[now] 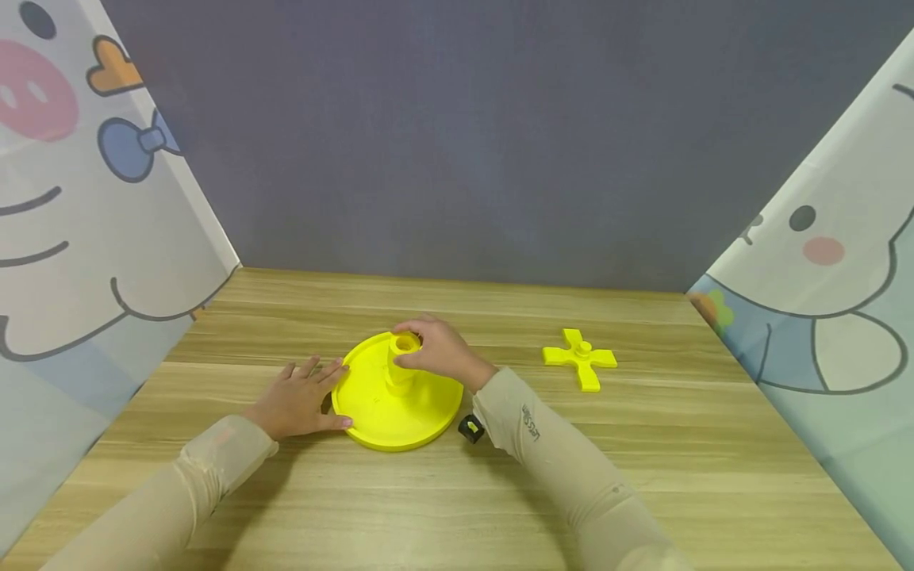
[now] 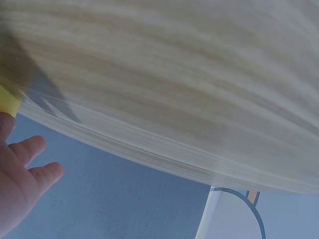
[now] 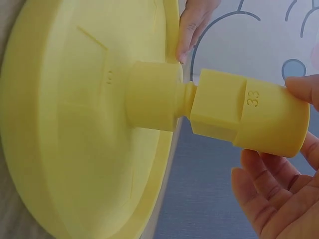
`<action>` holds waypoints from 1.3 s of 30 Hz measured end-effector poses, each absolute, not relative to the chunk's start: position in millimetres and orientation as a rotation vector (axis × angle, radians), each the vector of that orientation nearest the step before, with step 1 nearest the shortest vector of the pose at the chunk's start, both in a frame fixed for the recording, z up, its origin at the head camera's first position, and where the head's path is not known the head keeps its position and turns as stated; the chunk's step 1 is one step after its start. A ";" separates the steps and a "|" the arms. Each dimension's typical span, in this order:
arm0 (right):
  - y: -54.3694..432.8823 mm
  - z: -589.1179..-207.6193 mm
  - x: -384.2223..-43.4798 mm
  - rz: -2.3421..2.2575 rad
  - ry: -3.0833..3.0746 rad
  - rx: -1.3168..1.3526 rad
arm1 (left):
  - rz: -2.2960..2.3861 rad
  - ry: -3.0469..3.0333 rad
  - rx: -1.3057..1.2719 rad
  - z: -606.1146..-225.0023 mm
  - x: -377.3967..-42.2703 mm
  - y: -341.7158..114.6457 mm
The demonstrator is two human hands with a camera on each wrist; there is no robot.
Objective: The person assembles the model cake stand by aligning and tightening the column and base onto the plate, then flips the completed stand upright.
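A round yellow tray with a raised rim lies on the table, and a short round hub rises from its middle. My right hand pinches the top of a yellow stepped post marked 33, thumb on one side and fingers on the other. The post stands over the hub, its narrow neck meeting the hub's top; how far it goes in is hidden. At the tray's left edge, my left hand touches the rim with fingers spread. Only part of that hand shows in the left wrist view.
A yellow cross-shaped piece with a knob at its centre lies to the right on the wooden table. Beside my right sleeve is a small black object. A dark panel stands behind, with cartoon-printed cloth at both sides.
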State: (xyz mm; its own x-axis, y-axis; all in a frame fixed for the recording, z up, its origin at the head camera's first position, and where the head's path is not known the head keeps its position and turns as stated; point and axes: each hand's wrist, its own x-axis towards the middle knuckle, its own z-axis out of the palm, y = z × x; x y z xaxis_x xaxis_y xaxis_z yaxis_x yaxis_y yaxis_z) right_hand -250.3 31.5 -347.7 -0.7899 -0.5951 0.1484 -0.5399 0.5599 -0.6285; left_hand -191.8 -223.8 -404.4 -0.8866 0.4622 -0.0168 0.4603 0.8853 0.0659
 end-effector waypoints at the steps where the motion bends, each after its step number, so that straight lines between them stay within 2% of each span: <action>1: 31.1 -347.8 -250.3 -1.037 2.704 -0.985 | 0.093 3.017 0.738 -404.0 -191.8 -223.6; 17: 24.6 -354.0 -245.0 -0.990 2.736 -0.945 | 0.091 2.996 0.733 -402.4 -191.0 -222.0; 29: 8.1 -350.3 -236.5 -0.721 2.905 -0.810 | 0.107 3.023 0.754 -400.9 -190.0 -223.9; 39: 32.4 -358.8 -234.8 -1.298 2.487 -0.619 | 0.106 3.002 0.748 -403.5 -192.4 -223.5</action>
